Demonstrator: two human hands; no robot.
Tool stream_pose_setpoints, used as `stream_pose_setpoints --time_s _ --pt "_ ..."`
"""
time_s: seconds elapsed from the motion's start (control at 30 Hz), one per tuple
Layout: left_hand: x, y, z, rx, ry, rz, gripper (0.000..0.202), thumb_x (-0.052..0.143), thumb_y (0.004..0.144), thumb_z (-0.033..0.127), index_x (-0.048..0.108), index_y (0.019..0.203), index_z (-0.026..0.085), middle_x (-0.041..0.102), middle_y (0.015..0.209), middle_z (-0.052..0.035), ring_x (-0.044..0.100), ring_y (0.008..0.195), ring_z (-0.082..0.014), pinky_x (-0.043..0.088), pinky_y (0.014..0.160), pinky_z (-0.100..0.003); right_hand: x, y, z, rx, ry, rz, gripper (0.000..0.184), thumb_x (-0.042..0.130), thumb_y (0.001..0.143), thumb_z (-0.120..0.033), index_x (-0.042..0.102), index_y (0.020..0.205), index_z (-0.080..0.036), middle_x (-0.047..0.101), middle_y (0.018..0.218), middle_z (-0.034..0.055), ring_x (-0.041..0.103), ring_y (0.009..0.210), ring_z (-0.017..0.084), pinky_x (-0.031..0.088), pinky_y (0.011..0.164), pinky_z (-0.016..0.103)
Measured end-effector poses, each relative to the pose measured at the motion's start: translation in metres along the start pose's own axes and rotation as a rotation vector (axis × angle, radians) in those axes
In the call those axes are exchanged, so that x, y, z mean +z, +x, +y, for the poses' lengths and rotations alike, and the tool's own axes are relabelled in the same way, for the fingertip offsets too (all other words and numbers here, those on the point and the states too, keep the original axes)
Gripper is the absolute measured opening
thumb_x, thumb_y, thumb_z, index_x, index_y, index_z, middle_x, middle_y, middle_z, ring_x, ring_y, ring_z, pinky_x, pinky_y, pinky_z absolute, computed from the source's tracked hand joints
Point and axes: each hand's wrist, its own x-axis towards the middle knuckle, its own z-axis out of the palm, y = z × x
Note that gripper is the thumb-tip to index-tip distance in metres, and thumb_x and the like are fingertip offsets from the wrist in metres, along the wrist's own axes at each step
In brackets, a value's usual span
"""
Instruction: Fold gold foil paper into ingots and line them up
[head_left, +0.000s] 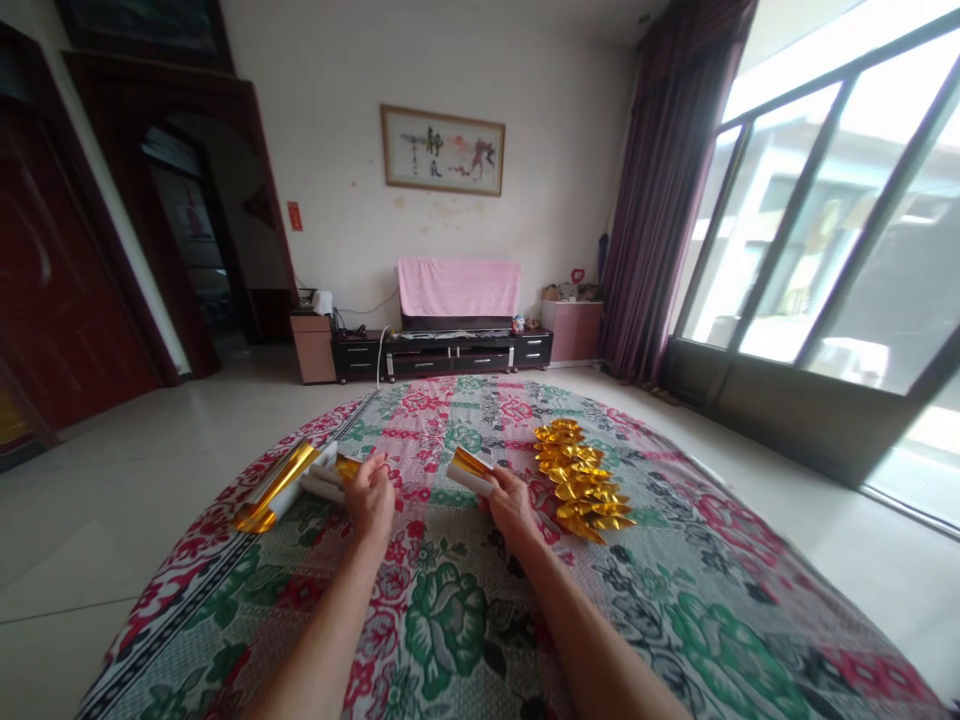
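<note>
My left hand [370, 505] is closed at the right end of a curled sheet of gold-and-white foil paper [325, 482], its fingertips bent and partly hidden. Against that sheet lies a larger curled stack of gold foil paper [279, 487], white on its outer side. My right hand [513, 508] pinches the right end of another foil paper sheet [471, 471], rolled loosely with gold inside and white outside. Just right of this hand, a row of folded gold foil pieces [581, 478] rests overlapping on the patterned tablecloth.
A round table with a red, green and grey floral cloth [450, 630] spreads beneath both arms. Beyond it stand a low black TV cabinet [420, 362] and a screen under a pink towel [459, 287]. Glass doors [817, 220] and a purple curtain [652, 200] are at right.
</note>
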Motion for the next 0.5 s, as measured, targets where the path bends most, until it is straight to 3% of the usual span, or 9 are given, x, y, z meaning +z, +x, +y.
stream_pose_setpoints --time_s 0.17,0.37,0.5 --pt "-0.003 0.002 0.004 0.169 0.152 0.008 0.033 0.041 0.070 0.011 0.068 0.087 0.019 0.069 0.093 -0.0076 0.062 0.092 -0.0221 0.046 0.088 -0.035 0.002 0.001 0.001 0.003 0.015 -0.010 0.039 0.045 0.071 -0.038 0.065 0.094 -0.013 0.051 0.052 -0.0030 0.043 0.044 0.009 0.037 0.042 0.018" --pt "-0.001 0.000 0.006 0.169 0.178 -0.049 0.034 0.040 0.069 0.010 0.068 0.085 0.020 0.070 0.093 -0.0061 0.062 0.094 -0.0213 0.046 0.089 -0.033 0.003 0.003 0.008 -0.019 -0.030 -0.011 0.041 0.045 0.072 -0.039 0.066 0.095 -0.013 0.051 0.052 -0.0029 0.043 0.044 0.010 0.037 0.043 0.019" --pt "-0.002 -0.001 0.004 0.085 0.116 -0.145 0.035 0.040 0.067 0.012 0.068 0.088 0.018 0.070 0.070 -0.0044 0.064 0.074 -0.0212 0.049 0.079 -0.033 0.002 0.004 0.011 -0.029 -0.097 0.000 0.040 0.043 0.073 -0.037 0.066 0.097 -0.014 0.054 0.056 -0.0022 0.045 0.045 0.010 0.037 0.044 0.019"
